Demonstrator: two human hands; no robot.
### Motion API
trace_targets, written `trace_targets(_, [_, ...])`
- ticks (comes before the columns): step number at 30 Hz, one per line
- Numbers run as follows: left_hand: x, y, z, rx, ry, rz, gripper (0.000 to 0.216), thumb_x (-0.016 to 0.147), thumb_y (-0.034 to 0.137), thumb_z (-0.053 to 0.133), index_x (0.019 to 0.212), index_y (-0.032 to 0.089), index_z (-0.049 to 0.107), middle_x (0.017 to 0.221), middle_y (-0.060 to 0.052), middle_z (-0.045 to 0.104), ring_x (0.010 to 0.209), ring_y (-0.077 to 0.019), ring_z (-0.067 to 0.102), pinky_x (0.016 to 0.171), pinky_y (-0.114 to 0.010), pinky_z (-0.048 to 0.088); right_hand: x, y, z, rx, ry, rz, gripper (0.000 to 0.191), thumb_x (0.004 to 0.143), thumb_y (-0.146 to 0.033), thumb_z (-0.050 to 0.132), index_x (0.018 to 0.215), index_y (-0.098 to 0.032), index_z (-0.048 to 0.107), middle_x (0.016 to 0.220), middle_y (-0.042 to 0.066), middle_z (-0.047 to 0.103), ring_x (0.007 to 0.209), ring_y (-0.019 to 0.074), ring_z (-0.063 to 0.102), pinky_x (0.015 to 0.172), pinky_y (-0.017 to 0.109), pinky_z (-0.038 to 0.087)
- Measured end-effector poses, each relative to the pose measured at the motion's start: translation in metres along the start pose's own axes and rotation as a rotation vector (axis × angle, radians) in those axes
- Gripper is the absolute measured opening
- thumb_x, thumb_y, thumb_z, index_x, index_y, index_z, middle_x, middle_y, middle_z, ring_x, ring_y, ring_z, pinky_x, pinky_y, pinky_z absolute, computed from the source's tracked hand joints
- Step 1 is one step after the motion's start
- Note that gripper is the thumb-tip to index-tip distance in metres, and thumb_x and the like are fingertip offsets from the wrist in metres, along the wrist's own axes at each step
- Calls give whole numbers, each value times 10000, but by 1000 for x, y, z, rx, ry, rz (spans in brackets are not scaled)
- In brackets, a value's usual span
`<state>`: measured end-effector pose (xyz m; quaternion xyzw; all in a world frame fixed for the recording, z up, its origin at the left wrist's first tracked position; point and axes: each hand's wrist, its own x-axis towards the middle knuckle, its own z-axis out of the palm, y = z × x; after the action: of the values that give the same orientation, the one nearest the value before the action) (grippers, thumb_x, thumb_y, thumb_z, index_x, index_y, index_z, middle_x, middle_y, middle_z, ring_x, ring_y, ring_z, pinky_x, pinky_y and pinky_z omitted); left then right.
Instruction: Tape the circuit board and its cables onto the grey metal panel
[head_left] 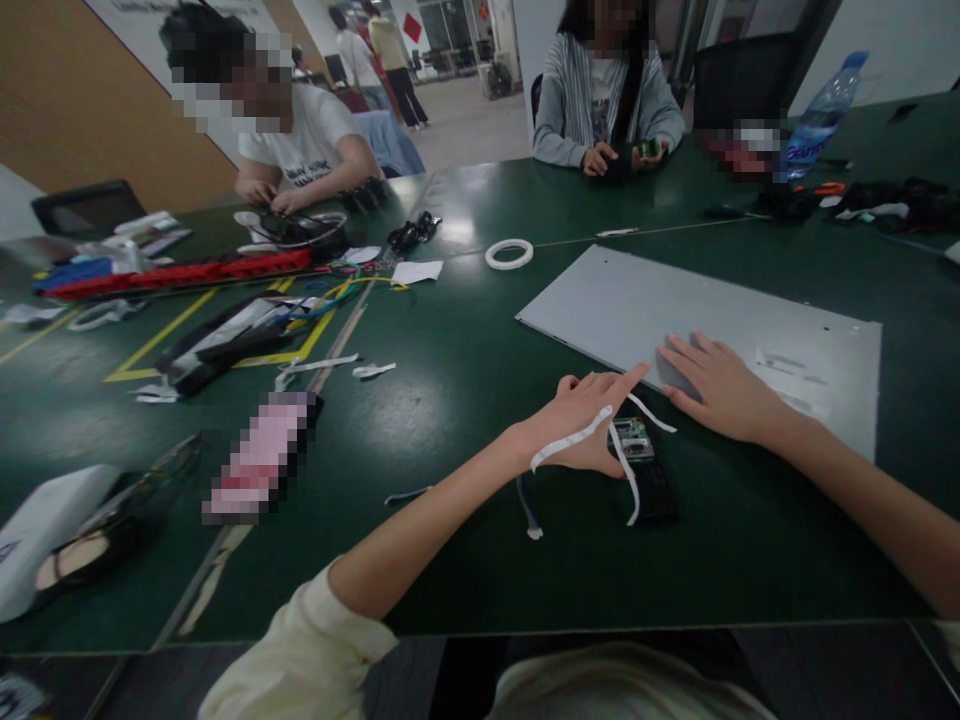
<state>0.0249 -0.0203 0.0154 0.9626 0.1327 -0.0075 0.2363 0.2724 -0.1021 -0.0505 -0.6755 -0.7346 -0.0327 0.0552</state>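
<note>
My left hand (586, 415) lies over a small black device (648, 478) with an exposed circuit board on the green table. White tape strips (571, 443) stick across the back of that hand and hang over the device. Its index finger stretches toward the grey sheet (750, 320). My right hand (716, 385) rests flat on the near corner of that grey sheet, fingers spread, holding nothing.
A white tape roll (508, 253) lies beyond the sheet. Cables, a red strip (187, 272) and black parts clutter the left side. A blurred pink item (259, 455) sits front left. Two people work at the far edge; a water bottle (821, 112) stands at right.
</note>
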Motion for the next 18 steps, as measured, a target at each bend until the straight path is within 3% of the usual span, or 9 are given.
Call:
trace_targets(7, [0,4,-1,23,6,18,1138,683,502,669,1489,229,-85,1430,-176,359,1267,-362,377,1016,-508,258,1,0,0,-2,-14,16,683,912,-601,235,1437,-181,357,1507,89,265,1369,359,226,1068,552,291])
trace_targets(12, [-1,3,0,38,9,24,1147,664,536,681,1494,215,-42,1478,-186,290,1376,-386,200,1056,-568,193,-2,-6,-7,54,18,36,635,921,-575,264,1447,-223,310,1498,78,288,1389,330,194,1074,631,196])
trace_targets(15, [-3,4,-2,68,2,11,1195,622,560,710,1495,217,-30,1519,-185,208,1409,-402,71,1080,-611,112,-7,-18,-19,224,40,-55,694,897,-593,356,1484,-262,195,1521,51,236,1404,291,165,1108,579,202])
trace_targets(18, [-6,2,-10,48,13,11,1201,611,574,720,1497,238,-18,1543,-162,153,1416,-403,44,1098,-618,64,-14,-36,-30,389,-31,-202,897,821,-647,485,1509,-265,53,1551,53,114,1416,294,108,1126,539,211])
